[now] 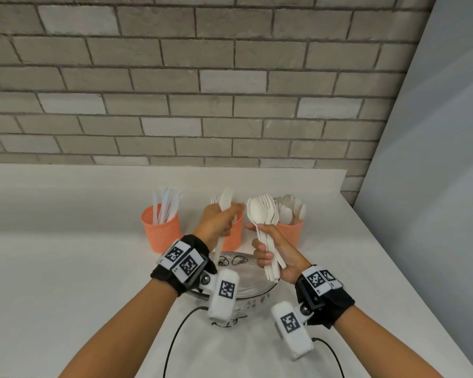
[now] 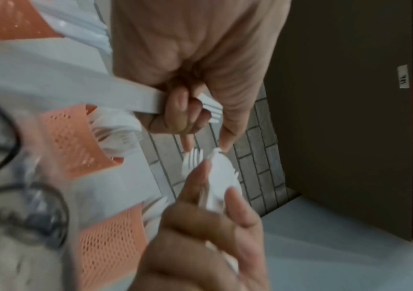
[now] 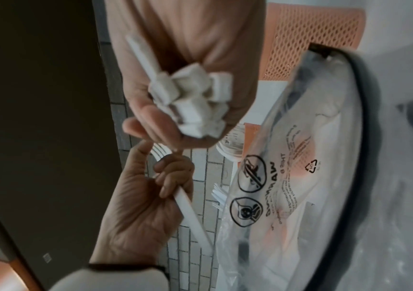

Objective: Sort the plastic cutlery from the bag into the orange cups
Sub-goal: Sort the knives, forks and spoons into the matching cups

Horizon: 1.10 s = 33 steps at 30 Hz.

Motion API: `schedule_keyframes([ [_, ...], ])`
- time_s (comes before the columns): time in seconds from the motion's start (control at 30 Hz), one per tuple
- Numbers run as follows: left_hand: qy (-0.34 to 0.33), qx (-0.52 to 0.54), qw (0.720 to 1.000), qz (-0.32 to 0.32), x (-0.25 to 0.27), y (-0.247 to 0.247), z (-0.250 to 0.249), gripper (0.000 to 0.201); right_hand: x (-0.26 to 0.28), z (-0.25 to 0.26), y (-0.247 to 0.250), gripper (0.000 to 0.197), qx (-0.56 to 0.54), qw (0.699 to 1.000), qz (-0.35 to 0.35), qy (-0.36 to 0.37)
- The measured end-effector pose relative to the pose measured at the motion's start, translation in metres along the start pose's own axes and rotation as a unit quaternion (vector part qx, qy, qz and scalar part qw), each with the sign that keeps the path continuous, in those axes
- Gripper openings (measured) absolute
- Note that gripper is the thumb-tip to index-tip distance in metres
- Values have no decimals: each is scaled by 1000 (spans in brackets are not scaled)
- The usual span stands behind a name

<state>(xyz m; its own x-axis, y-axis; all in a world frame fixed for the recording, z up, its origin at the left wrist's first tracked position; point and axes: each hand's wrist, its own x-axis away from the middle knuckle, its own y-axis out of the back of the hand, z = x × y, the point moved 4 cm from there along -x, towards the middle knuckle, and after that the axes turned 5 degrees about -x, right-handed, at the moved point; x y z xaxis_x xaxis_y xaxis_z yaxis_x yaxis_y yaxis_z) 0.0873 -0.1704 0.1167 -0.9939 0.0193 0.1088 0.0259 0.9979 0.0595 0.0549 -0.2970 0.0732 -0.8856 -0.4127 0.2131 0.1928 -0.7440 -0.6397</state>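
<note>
Three orange mesh cups stand in a row on the white counter: the left cup (image 1: pixel 161 230) holds knives, the middle cup (image 1: pixel 234 236) holds forks, the right cup (image 1: pixel 291 231) holds spoons. My left hand (image 1: pixel 221 218) grips a single white fork (image 3: pixel 192 216) upright in front of the middle cup. My right hand (image 1: pixel 269 248) grips a bundle of spoons and forks (image 1: pixel 261 211) by the handles, heads up, just left of the right cup. The handle ends (image 3: pixel 195 102) stick out below the fist. The clear plastic bag (image 1: pixel 246 279) lies under both hands.
A brick wall rises behind the counter (image 1: pixel 66 241), and a grey panel (image 1: pixel 434 186) closes off the right side. Black cables (image 1: pixel 175 336) run across the counter near me. The bag carries printed warning symbols (image 3: pixel 250 177).
</note>
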Motion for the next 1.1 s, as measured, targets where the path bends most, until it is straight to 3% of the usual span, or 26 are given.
schedule_keyframes([
  [0.07, 16, 3, 999, 37, 5, -13, 7, 18, 1, 1, -1, 22, -20, 1000, 12, -7],
  [0.23, 18, 6, 999, 42, 9, -25, 7, 18, 4, 3, 3, 23, -28, 999, 24, -17],
  [0.53, -34, -77, 995, -47, 4, -25, -3, 24, 4, 3, 3, 25, 3, 999, 24, -27],
  [0.67, -34, -13, 993, -111, 1, -18, -2, 28, 3, 7, 6, 23, 32, 999, 10, -21],
  [0.77, 17, 60, 996, -69, 1, -20, 6, 29, 1, 8, 9, 19, 35, 999, 6, -19],
  [0.87, 19, 69, 997, -30, 5, -28, 7, 27, -1, 8, 8, 16, 49, 999, 6, -17],
  [1.1, -30, 144, 981, -123, -9, -7, -10, 15, 1, 10, 11, 28, -3, 1000, 16, -25],
])
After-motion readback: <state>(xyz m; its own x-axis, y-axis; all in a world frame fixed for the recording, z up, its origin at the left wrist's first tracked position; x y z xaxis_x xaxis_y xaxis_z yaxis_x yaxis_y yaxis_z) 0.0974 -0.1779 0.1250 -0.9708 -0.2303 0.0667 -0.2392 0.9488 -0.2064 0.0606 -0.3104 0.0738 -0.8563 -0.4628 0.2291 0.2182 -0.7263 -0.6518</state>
